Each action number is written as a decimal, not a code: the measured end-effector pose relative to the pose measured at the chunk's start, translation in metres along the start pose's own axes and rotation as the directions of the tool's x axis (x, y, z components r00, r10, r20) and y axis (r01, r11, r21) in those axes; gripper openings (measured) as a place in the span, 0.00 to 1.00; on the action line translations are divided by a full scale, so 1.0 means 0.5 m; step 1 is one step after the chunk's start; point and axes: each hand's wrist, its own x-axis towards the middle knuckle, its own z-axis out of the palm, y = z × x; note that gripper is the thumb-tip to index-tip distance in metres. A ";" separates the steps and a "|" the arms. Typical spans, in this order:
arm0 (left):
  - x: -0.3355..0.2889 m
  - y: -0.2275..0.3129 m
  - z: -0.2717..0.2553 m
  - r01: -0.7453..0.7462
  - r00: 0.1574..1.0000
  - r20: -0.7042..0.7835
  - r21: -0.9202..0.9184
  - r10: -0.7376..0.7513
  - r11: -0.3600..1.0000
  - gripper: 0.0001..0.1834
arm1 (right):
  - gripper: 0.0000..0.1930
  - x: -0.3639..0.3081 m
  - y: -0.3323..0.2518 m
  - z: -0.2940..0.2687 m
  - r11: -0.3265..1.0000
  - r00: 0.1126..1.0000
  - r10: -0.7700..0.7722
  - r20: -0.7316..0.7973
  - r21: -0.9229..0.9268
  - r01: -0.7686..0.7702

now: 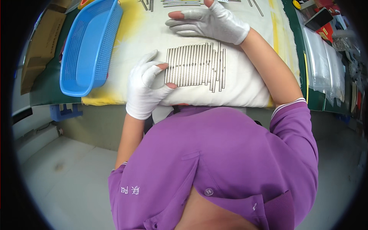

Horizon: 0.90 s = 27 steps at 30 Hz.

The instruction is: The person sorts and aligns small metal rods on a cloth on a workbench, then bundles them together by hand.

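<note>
A row of thin silver metal rods [193, 65] lies side by side on the white cloth [245, 86]; the rods at its right end stick out unevenly. My left hand [145, 84], in a white glove with bare thumb and forefinger tips, rests at the row's left end. Its thumb and forefinger are apart and touch or nearly touch the outermost rod. Beyond the row, my right hand [209, 23], gloved the same way, is open above the cloth with its fingers stretched to the left. Nothing shows in it; its thumb tip runs to the picture's top edge.
To the left stands a blue perforated plastic basket [78, 57], with a cardboard box [44, 46] past it. More rods [182, 3] lie at the far edge. On the right are clear plastic bags [326, 65] and a dark phone-like device [319, 19].
</note>
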 end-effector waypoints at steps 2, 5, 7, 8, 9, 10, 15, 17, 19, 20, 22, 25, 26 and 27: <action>0.004 0.002 0.001 -0.012 1.000 0.003 -0.011 0.012 1.000 0.27 | 0.51 -0.035 0.000 -0.054 0.821 0.976 0.149 0.156 0.531 -0.210; 0.002 0.001 0.001 0.007 1.000 0.001 0.002 -0.007 1.000 0.28 | 0.53 -0.054 0.012 -0.059 0.280 0.907 0.181 0.379 0.865 -0.417; -0.003 0.001 -0.001 0.021 0.999 0.031 -0.002 -0.021 1.000 0.30 | 0.54 -0.057 0.021 -0.046 0.173 0.907 0.190 0.375 0.897 -0.407; -0.001 0.004 -0.001 0.020 0.999 0.034 0.001 -0.020 1.000 0.30 | 0.54 -0.058 0.022 -0.047 0.172 0.907 0.186 0.377 0.897 -0.408; 0.003 0.007 0.000 0.014 1.000 0.017 0.044 -0.015 0.999 0.35 | 0.54 -0.059 0.023 -0.049 0.201 0.913 0.159 0.375 0.893 -0.402; 0.008 0.011 0.002 0.008 1.000 0.001 0.087 -0.008 0.996 0.40 | 0.55 -0.060 0.024 -0.052 0.230 0.918 0.131 0.374 0.889 -0.395; 0.068 0.093 0.045 -0.079 0.985 0.156 0.040 0.072 0.996 0.51 | 0.55 -0.051 0.035 -0.056 0.258 0.873 0.071 0.482 0.837 -0.483; 0.090 0.108 0.069 -0.130 0.971 0.204 0.001 0.127 0.992 0.55 | 0.56 -0.051 0.038 -0.055 0.259 0.867 0.047 0.497 0.832 -0.491; 0.102 0.118 0.087 -0.173 0.962 0.227 0.075 0.152 0.982 0.57 | 0.56 -0.047 0.041 -0.059 0.184 0.803 -0.008 0.596 0.790 -0.585; 0.106 0.120 0.094 -0.212 0.954 0.248 0.149 0.171 0.966 0.59 | 0.56 -0.045 0.041 -0.060 0.185 0.804 -0.012 0.594 0.792 -0.582; 0.107 0.115 0.110 -0.195 0.959 0.240 0.166 0.152 0.967 0.61 | 0.58 -0.045 0.042 -0.062 0.156 0.769 -0.043 0.637 0.765 -0.625; 0.104 0.101 0.113 -0.170 0.973 0.185 0.169 0.139 0.971 0.60 | 0.57 -0.064 0.020 -0.007 0.790 0.913 0.089 0.398 0.531 -0.308; 0.106 0.109 0.109 -0.170 0.973 0.188 0.171 0.137 0.970 0.60 | 0.56 -0.074 0.010 0.015 0.993 0.995 -0.020 0.094 -0.116 0.031; 0.113 0.117 0.105 -0.197 0.966 0.191 0.120 0.172 0.973 0.54 | 0.56 -0.075 0.010 0.012 0.993 0.996 -0.024 0.090 -0.116 0.035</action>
